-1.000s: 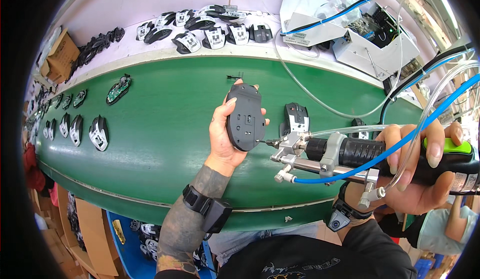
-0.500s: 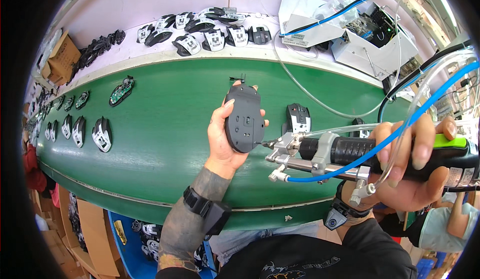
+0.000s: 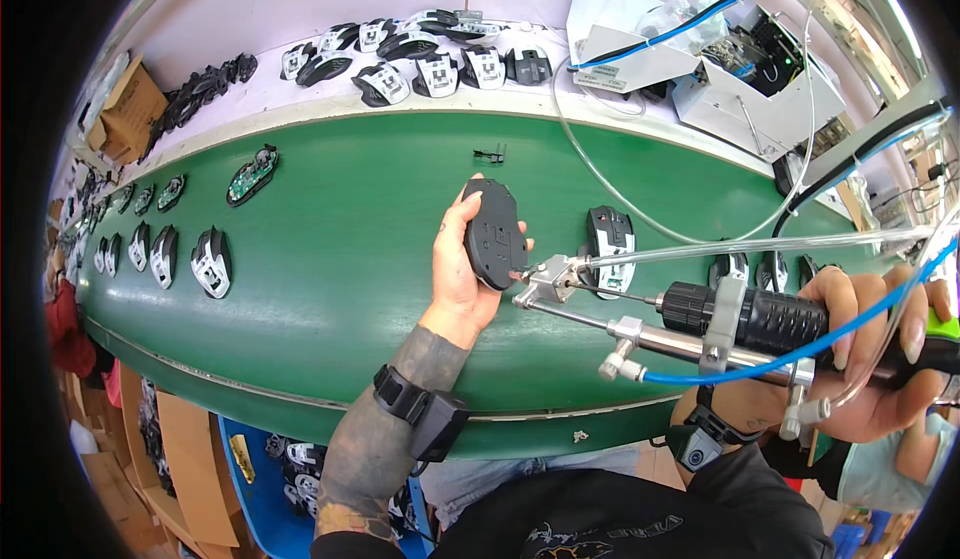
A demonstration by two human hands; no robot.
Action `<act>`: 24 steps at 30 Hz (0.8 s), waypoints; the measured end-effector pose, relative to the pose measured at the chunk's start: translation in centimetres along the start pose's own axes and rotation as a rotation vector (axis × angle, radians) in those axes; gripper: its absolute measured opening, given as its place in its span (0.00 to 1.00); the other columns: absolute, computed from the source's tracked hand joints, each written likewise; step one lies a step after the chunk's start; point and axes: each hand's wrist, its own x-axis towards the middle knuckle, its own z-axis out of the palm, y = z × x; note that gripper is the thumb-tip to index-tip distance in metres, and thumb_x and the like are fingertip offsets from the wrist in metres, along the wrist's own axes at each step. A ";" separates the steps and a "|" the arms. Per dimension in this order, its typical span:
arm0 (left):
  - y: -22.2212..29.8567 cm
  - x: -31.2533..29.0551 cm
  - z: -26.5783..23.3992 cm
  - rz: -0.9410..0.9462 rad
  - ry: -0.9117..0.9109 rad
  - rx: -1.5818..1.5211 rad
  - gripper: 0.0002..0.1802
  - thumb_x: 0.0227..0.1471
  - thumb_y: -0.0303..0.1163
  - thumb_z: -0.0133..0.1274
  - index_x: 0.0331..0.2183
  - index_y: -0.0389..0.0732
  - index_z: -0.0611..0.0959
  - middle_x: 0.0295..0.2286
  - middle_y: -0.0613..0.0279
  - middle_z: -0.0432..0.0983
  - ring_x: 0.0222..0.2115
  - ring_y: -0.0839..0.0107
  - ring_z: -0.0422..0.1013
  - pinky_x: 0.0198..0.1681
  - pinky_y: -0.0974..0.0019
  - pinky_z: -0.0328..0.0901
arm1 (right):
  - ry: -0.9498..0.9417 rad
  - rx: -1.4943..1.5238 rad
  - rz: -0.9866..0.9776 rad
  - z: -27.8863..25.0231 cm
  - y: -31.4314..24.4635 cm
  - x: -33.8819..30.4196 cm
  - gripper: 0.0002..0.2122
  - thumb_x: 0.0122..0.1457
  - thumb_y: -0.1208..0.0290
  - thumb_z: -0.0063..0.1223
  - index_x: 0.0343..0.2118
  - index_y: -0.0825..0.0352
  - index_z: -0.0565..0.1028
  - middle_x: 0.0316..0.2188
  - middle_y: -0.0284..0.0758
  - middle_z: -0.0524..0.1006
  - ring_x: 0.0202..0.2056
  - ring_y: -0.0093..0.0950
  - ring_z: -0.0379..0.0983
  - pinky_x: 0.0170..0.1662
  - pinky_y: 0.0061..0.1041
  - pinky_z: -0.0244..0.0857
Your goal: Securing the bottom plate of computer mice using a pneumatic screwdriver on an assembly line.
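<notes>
My left hand (image 3: 462,259) grips a black computer mouse (image 3: 494,234), its underside turned up, above the green belt. My right hand (image 3: 870,344) is wrapped round an electric screwdriver (image 3: 745,314) with a black body, a green lever and a metal feed attachment. The tool's metal nose block (image 3: 553,281) sits at the lower right edge of the mouse; whether its tip touches a screw hole is too small to tell. Just beyond the mouse lies a small black plastic part (image 3: 488,156). A white and black mouse shell (image 3: 610,249) rests right of the held mouse, partly behind the tool.
Rows of mouse shells (image 3: 211,261) and circuit-board halves (image 3: 252,176) lie on the green belt (image 3: 340,359) at left. More shells (image 3: 437,76) line the back ledge near a white screw feeder (image 3: 745,99). Blue and clear hoses (image 3: 690,231) loop across the right. A blue bin (image 3: 265,519) stands below.
The screwdriver body has drawn back to the right, exposing its long bit, while the nose block stays at the mouse. The mouse has tilted and shifted slightly right.
</notes>
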 end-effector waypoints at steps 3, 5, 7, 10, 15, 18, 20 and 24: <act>-0.3 -0.7 1.2 -0.040 -0.085 -0.031 0.28 0.54 0.41 0.46 0.56 0.46 0.65 0.43 0.57 0.69 0.34 0.64 0.72 0.35 0.57 0.72 | -0.019 0.071 0.028 0.8 1.0 0.1 0.21 0.57 0.66 0.55 0.49 0.67 0.61 0.33 0.29 0.69 0.19 0.16 0.65 0.31 0.19 0.57; -0.6 -0.9 1.1 -0.064 -0.123 -0.048 0.28 0.54 0.40 0.45 0.56 0.46 0.65 0.45 0.56 0.68 0.35 0.62 0.72 0.36 0.56 0.72 | 0.013 0.066 -0.002 1.7 2.3 0.0 0.21 0.58 0.65 0.55 0.49 0.65 0.61 0.33 0.29 0.69 0.19 0.17 0.65 0.29 0.21 0.59; -0.7 -1.1 1.1 -0.077 -0.148 -0.046 0.28 0.54 0.40 0.45 0.56 0.46 0.65 0.45 0.56 0.68 0.36 0.62 0.72 0.37 0.56 0.72 | -0.023 0.054 0.038 1.7 2.4 0.0 0.21 0.58 0.65 0.55 0.50 0.64 0.61 0.33 0.29 0.70 0.19 0.17 0.65 0.29 0.20 0.60; -0.8 -1.4 1.0 -0.085 -0.149 -0.059 0.28 0.54 0.41 0.46 0.56 0.46 0.65 0.45 0.56 0.68 0.36 0.61 0.72 0.37 0.56 0.72 | -0.025 0.095 0.063 1.9 2.6 -0.1 0.21 0.58 0.64 0.55 0.50 0.64 0.60 0.32 0.29 0.70 0.19 0.17 0.64 0.29 0.20 0.60; -0.9 -1.5 1.4 -0.098 -0.179 -0.104 0.28 0.54 0.40 0.45 0.57 0.46 0.64 0.45 0.55 0.68 0.36 0.61 0.72 0.37 0.55 0.72 | -0.047 0.083 0.049 2.2 2.9 0.0 0.21 0.59 0.63 0.55 0.50 0.64 0.60 0.31 0.29 0.69 0.19 0.17 0.64 0.30 0.20 0.60; -1.1 -2.2 1.6 -0.105 -0.172 -0.135 0.28 0.55 0.41 0.45 0.57 0.47 0.64 0.44 0.55 0.68 0.35 0.62 0.72 0.37 0.55 0.72 | -0.062 0.092 0.067 2.5 3.2 -0.1 0.22 0.59 0.63 0.54 0.51 0.64 0.60 0.30 0.28 0.69 0.19 0.17 0.64 0.30 0.20 0.60; -1.1 -2.5 1.6 -0.121 -0.155 -0.142 0.28 0.55 0.41 0.45 0.57 0.48 0.64 0.44 0.55 0.68 0.35 0.62 0.72 0.37 0.55 0.72 | -0.044 0.087 0.080 2.7 3.3 -0.1 0.22 0.59 0.62 0.54 0.51 0.64 0.59 0.30 0.28 0.69 0.19 0.17 0.64 0.30 0.20 0.60; -0.8 -0.7 0.5 0.223 -0.089 0.618 0.28 0.51 0.37 0.55 0.54 0.45 0.69 0.44 0.55 0.69 0.39 0.61 0.71 0.41 0.58 0.70 | -0.036 0.039 0.078 2.9 3.3 0.2 0.21 0.60 0.63 0.52 0.52 0.65 0.59 0.31 0.30 0.67 0.19 0.17 0.63 0.29 0.19 0.59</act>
